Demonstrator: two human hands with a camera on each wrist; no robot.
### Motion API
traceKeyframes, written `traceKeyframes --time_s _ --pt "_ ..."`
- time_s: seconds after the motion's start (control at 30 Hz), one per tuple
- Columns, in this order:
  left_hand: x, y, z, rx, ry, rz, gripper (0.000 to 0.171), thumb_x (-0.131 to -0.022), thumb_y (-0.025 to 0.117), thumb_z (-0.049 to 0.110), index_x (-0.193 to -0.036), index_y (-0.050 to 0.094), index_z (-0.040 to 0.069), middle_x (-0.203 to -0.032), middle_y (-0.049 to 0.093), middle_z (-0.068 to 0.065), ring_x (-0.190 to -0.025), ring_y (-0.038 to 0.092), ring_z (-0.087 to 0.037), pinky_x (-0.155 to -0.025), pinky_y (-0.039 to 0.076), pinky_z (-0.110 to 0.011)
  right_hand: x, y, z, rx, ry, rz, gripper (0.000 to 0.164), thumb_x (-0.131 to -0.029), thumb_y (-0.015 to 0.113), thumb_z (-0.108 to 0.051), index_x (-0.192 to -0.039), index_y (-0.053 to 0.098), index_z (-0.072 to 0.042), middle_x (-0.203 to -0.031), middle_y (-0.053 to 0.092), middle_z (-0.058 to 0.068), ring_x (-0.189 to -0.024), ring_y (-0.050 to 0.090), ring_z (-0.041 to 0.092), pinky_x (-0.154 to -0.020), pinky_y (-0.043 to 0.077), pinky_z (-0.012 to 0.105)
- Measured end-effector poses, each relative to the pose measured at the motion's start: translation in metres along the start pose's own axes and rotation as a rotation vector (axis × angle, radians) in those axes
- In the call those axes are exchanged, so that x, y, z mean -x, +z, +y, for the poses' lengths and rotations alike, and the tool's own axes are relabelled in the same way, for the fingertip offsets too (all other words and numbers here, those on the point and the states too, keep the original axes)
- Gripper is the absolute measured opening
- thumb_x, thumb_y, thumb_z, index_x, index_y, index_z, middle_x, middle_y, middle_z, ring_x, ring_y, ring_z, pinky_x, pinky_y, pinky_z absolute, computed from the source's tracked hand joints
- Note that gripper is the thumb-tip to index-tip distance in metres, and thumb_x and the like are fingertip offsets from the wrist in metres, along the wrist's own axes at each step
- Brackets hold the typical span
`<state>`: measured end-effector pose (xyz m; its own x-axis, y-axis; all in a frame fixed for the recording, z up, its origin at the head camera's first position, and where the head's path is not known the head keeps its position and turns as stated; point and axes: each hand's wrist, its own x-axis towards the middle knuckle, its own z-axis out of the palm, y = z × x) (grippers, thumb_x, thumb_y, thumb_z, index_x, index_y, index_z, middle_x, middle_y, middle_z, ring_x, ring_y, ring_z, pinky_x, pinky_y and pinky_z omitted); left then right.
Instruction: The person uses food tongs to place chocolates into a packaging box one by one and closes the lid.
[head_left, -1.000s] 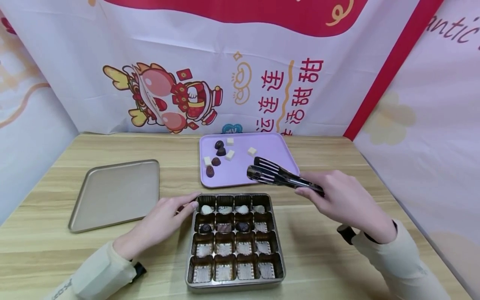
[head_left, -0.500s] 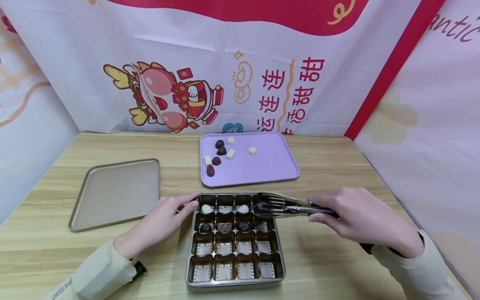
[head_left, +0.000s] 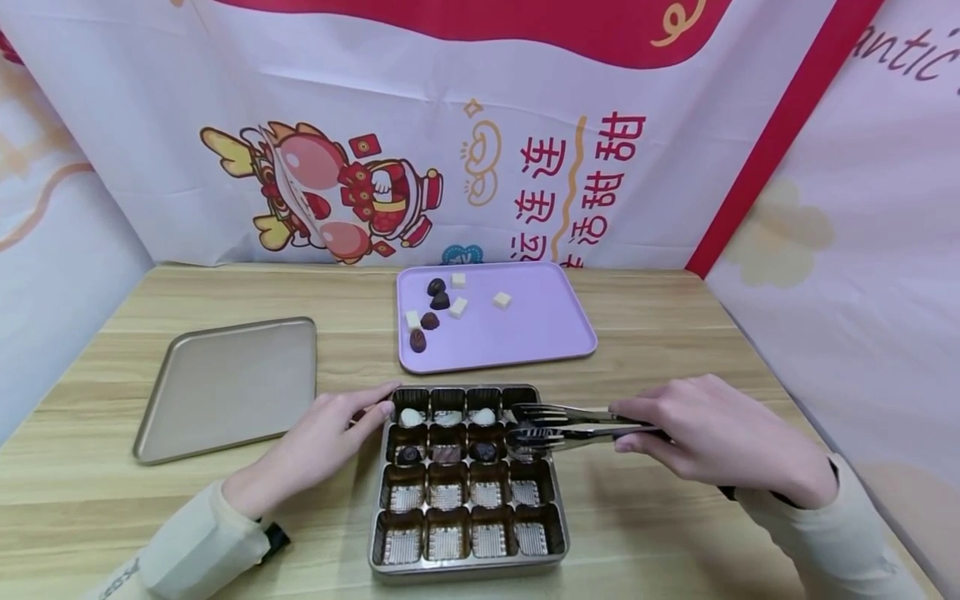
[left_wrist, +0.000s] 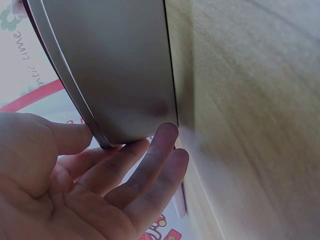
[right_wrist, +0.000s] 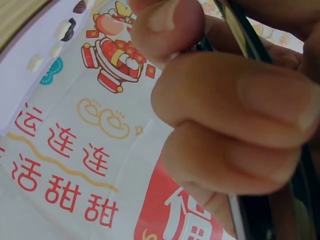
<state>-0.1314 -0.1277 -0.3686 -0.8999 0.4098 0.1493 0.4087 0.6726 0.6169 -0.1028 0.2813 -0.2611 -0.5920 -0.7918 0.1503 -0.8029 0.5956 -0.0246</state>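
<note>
A metal box point(head_left: 465, 568) with a gold compartment insert sits in the middle of the table in the head view. White chocolates point(head_left: 448, 418) occupy its back row; dark chocolates point(head_left: 447, 453) occupy three second-row cells. My left hand point(head_left: 318, 446) holds the back left corner, thumb on the side and fingers round it, as the left wrist view shows. My right hand point(head_left: 708, 433) grips black slotted tongs point(head_left: 573, 425), whose tips lie over the rightmost cells of the two back rows. Whether anything is between the tips cannot be seen. Curled fingers point(right_wrist: 225, 100) wrap the tongs in the right wrist view.
Behind the box lies a purple tray point(head_left: 532, 333) with brown chocolates point(head_left: 430, 321) and white square pieces point(head_left: 502, 299). A flat bronze-coloured tray point(head_left: 232, 392) lies at the left. A printed cloth point(head_left: 450, 67) hangs along the table's back edge.
The tongs have come from above the purple tray's front right, down and toward me, to the box's right column, lately shifting slightly nearer. The left hand keeps its place on the corner.
</note>
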Motion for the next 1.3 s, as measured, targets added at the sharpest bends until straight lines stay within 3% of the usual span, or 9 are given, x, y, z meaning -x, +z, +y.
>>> traceKeyframes --time_s 0.07,0.23,0.47,0.63,0.8,1.03,1.2,1.3 --pt "0.000 0.000 0.000 -0.004 0.005 0.005 0.044 -0.105 0.050 0.031 -0.142 0.052 0.008 -0.134 0.054 -0.022 -0.106 0.063 -0.029 -0.098 0.044 -0.055 0.000 0.001 0.001 -0.005 0.001 -0.004 0.034 -0.094 0.067 -0.038 -0.076 0.040 -0.028 -0.063 0.023 -0.021 -0.053 0.029 -0.005 -0.046 0.030 0.018" --pt "0.000 0.000 0.000 -0.001 0.002 0.002 0.044 -0.105 0.050 0.031 -0.143 0.052 0.009 -0.134 0.054 -0.022 -0.117 0.057 -0.036 -0.100 0.042 -0.056 0.000 0.002 0.001 -0.014 -0.009 -0.012 0.034 -0.095 0.066 -0.039 -0.076 0.040 -0.028 -0.063 0.023 -0.021 -0.053 0.029 -0.004 -0.046 0.029 0.017" --pt "-0.001 0.000 0.000 -0.005 -0.001 -0.001 0.045 -0.105 0.049 0.033 -0.143 0.051 0.010 -0.135 0.054 -0.023 -0.115 0.059 -0.035 -0.100 0.042 -0.056 -0.001 0.002 0.005 -0.004 0.012 -0.028 0.015 -0.091 0.071 -0.037 -0.092 0.062 -0.025 -0.062 0.035 -0.023 -0.056 0.040 -0.004 -0.048 0.040 0.023" --pt "-0.001 0.000 0.000 -0.002 0.005 -0.002 0.045 -0.105 0.049 0.032 -0.142 0.052 0.008 -0.135 0.053 -0.022 -0.119 0.056 -0.037 -0.100 0.042 -0.056 0.000 0.001 0.011 -0.019 0.056 -0.015 0.024 -0.092 0.070 -0.038 -0.109 0.070 -0.021 -0.072 0.051 -0.023 -0.063 0.048 -0.005 -0.054 0.049 0.029" --pt "-0.001 0.000 0.000 -0.003 0.008 -0.003 0.044 -0.105 0.050 0.030 -0.142 0.052 0.007 -0.135 0.053 -0.023 -0.117 0.057 -0.036 -0.100 0.042 -0.055 -0.001 0.003 0.014 -0.032 0.101 -0.020 0.028 -0.093 0.069 -0.039 -0.115 0.070 -0.022 -0.082 0.060 -0.020 -0.067 0.051 -0.005 -0.058 0.051 0.030" --pt "0.000 0.000 0.000 0.003 0.014 -0.001 0.044 -0.105 0.050 0.030 -0.143 0.051 0.008 -0.134 0.054 -0.022 -0.117 0.058 -0.036 -0.100 0.042 -0.055 -0.004 0.005 0.017 -0.033 0.131 0.019 0.026 -0.091 0.071 -0.037 -0.110 0.071 -0.019 -0.075 0.054 -0.023 -0.063 0.048 -0.005 -0.055 0.048 0.028" --pt "0.000 0.000 0.000 0.004 0.017 0.002 0.043 -0.105 0.050 0.029 -0.142 0.052 0.007 -0.134 0.054 -0.023 -0.114 0.060 -0.034 -0.099 0.042 -0.055 -0.009 0.011 0.023 -0.037 0.155 0.054 0.014 -0.090 0.073 -0.035 -0.095 0.065 -0.024 -0.066 0.045 -0.022 -0.057 0.043 -0.003 -0.053 0.043 0.027" --pt "-0.001 0.000 0.000 0.001 0.017 0.005 0.043 -0.105 0.051 0.029 -0.142 0.052 0.007 -0.133 0.055 -0.023 -0.110 0.062 -0.032 -0.098 0.043 -0.055 -0.013 0.014 0.029 -0.030 0.184 0.065 0.013 -0.090 0.073 -0.033 -0.094 0.065 -0.024 -0.064 0.045 -0.021 -0.056 0.044 -0.001 -0.054 0.045 0.030"
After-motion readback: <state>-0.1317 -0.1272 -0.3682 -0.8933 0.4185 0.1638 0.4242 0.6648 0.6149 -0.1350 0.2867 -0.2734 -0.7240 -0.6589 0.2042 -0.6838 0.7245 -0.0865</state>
